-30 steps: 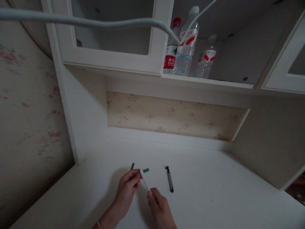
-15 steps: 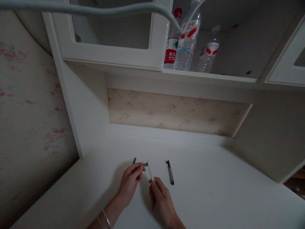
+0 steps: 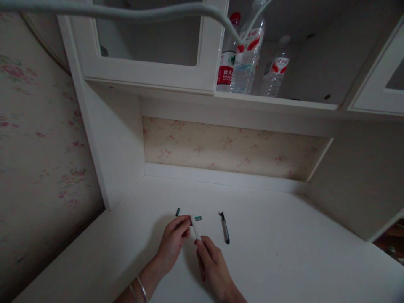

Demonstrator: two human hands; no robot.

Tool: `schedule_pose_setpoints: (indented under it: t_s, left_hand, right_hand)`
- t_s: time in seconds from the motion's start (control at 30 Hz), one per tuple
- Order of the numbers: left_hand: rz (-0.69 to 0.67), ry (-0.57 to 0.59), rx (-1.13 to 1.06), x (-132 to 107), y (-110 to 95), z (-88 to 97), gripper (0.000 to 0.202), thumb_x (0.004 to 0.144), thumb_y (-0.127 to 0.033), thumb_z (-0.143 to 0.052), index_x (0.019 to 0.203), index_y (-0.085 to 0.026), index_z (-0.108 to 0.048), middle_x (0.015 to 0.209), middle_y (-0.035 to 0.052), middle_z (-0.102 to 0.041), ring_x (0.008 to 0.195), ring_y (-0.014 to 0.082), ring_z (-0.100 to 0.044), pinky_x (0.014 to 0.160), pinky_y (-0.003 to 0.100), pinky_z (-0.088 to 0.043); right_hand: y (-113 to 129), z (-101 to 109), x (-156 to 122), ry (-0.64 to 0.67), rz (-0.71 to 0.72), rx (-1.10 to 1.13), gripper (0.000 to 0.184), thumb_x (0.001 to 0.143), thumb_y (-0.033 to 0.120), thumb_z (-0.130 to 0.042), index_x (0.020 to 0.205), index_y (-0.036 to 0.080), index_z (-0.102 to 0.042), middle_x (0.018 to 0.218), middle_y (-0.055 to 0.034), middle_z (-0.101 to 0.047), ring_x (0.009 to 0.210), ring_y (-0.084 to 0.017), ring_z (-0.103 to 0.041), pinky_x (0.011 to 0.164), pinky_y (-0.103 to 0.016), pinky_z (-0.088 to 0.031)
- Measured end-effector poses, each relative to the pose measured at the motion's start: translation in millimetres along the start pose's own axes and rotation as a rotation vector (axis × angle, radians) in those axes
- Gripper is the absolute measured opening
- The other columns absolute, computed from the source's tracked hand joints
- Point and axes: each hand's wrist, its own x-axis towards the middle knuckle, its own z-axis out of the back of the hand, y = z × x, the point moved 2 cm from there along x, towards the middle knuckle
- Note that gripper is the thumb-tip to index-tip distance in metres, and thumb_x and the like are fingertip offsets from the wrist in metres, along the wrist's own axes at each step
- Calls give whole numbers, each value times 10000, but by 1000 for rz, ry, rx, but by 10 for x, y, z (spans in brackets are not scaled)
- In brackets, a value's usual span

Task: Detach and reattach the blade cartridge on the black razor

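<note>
- A dim white table (image 3: 284,261) sat under wall cabinets.
- My left hand (image 3: 172,244) and right hand (image 3: 213,265) each pinched one end of a white tube (image 3: 195,228) with the fingers.
- Two green pieces (image 3: 198,218) and a black stick (image 3: 224,229) lay loose nearby, apparently not yet joined.

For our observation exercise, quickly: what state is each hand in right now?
Left hand: closed, fingertips pinching the upper end of the white barrel.
Right hand: closed, holding the same barrel's lower end.
</note>
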Motion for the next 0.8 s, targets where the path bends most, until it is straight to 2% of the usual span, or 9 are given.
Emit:
schedule_pose_setpoints:
  t_s: [0.07,0.23,0.43,0.6,0.67,0.8]
  left_hand:
    - [-4,7,2,1,1,6,226,675,-287,-735,842,-136,-708,772,42,-636,602,76,-468,554,195,-371]
    - [8,-8,-5,2,4,26,251,670,-298,-744,864,-143,-712,800,59,-654,620,83,-473,565,195,-372]
    - [-14,4,29,-8,-1,10,271,662,-307,-747,862,-127,-718,800,64,-650,594,79,-460,549,202,-363]
    - [-4,-8,43,-10,-9,6,299,657,-324,-749,876,-123,-715,781,71,-651,605,86,-466,555,205,-367]
    - [-5,-2,55,-13,-9,2,291,665,-326,-743,868,-121,-715,773,66,-646,592,83,-456,546,206,-361]
    - [-12,9,43,-18,-8,1,247,672,-305,-740,850,-135,-715,748,37,-625,587,80,-449,546,205,-355]
  right_hand:
    - [13,-3,-1,15,-2,-15,396,922,537,-388,844,171,-519,504,74,-386,379,-60,-304,344,-175,-227]
    - [14,36,11,-94,8,21,418,907,568,-384,891,170,-511,492,83,-356,385,-72,-301,338,-175,-246]
    - [43,8,-3,3,23,11,407,910,559,-387,877,174,-514,503,73,-391,392,-72,-313,354,-181,-234]
    - [58,68,13,-129,38,16,406,917,555,-373,885,173,-508,527,70,-377,416,-76,-328,364,-176,-257]
    - [59,52,5,-94,34,-6,407,918,555,-370,869,173,-504,527,67,-389,409,-74,-332,359,-175,-260]
    - [34,-22,-18,55,44,-11,393,930,530,-372,855,169,-508,504,72,-395,389,-64,-319,357,-175,-231]
